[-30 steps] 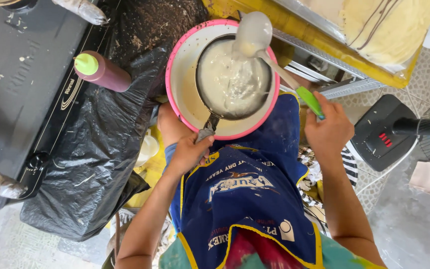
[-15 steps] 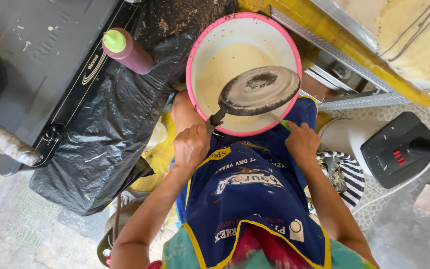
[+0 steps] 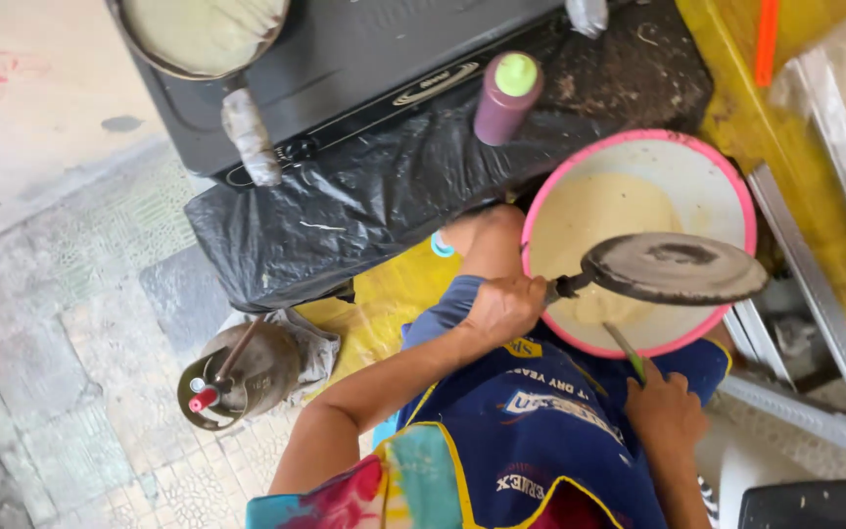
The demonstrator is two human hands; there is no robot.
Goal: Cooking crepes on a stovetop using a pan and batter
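Left hand clamped on the flipped pan over the batter bowl, right hand gripping a green-handled utensil; any wobble could drip batter outside.

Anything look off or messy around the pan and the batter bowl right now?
The left hand holds the pan upside down over the pink bowl of batter, its dark underside facing up. The right hand grips a green-handled tool. No spill shows.

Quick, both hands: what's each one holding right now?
Left hand: closed on the pan handle.
Right hand: closed on a green-handled utensil.
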